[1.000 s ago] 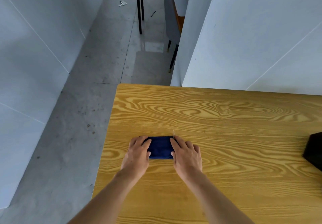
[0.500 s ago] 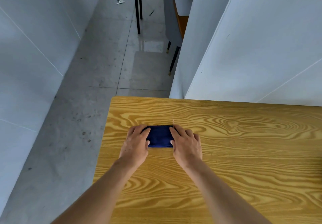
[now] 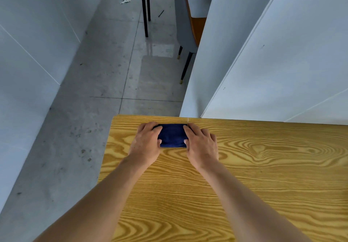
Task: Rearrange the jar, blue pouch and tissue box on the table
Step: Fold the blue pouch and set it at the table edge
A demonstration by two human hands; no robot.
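The blue pouch (image 3: 172, 135) lies flat on the wooden table (image 3: 244, 175), close to its far left corner. My left hand (image 3: 147, 143) grips the pouch's left end and my right hand (image 3: 200, 145) grips its right end, thumbs on the near edge and fingers over the far edge. A thin pale thread sticks up at the pouch's far right corner. Neither the jar nor the tissue box is in view.
White partition panels (image 3: 273, 62) stand right behind the table's far edge. The table's left edge drops to a grey concrete floor (image 3: 84, 109). A chair with black legs (image 3: 185, 68) stands farther back on the floor.
Both hands have slid the blue pouch away from me, from the table's middle left to just short of its far edge. The dark object at the right edge has left the view.
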